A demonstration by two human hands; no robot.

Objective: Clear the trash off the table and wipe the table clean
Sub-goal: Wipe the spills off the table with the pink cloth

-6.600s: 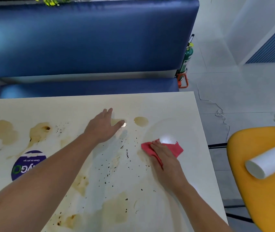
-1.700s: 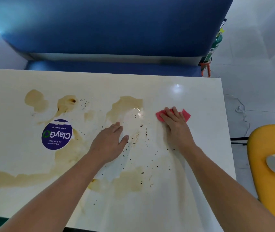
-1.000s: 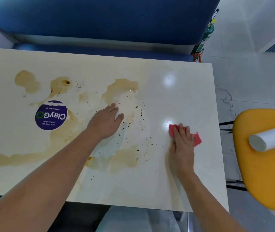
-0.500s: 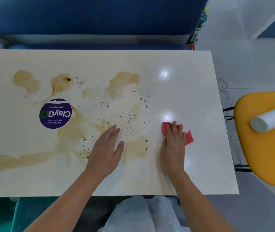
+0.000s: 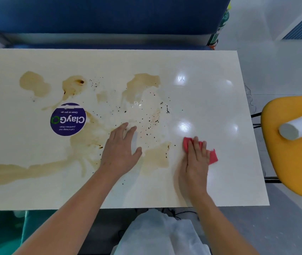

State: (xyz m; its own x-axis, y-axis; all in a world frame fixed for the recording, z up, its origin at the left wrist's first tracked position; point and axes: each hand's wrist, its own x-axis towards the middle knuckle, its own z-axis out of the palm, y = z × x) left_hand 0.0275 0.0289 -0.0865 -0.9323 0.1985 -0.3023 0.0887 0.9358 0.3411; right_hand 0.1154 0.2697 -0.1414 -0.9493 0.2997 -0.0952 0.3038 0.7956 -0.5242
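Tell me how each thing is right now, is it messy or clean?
table, right end shiny clean, the rest stained.
brown spills, unwiped, with dark crumbs.
left hand, open, flat on table.
right hand, flat, pressing red cloth.
white roll, lying sideways on yellow chair.

cloth (image 5: 213, 156) on table (image 5: 220, 181) | sticker (image 5: 68, 119) left | stool (image 5: 293, 162) right

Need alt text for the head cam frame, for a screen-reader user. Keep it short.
A person's right hand presses a red cloth flat on a cream table, while the left hand rests open beside it. Brown stains and dark specks cover the table's left and middle around a round purple sticker.
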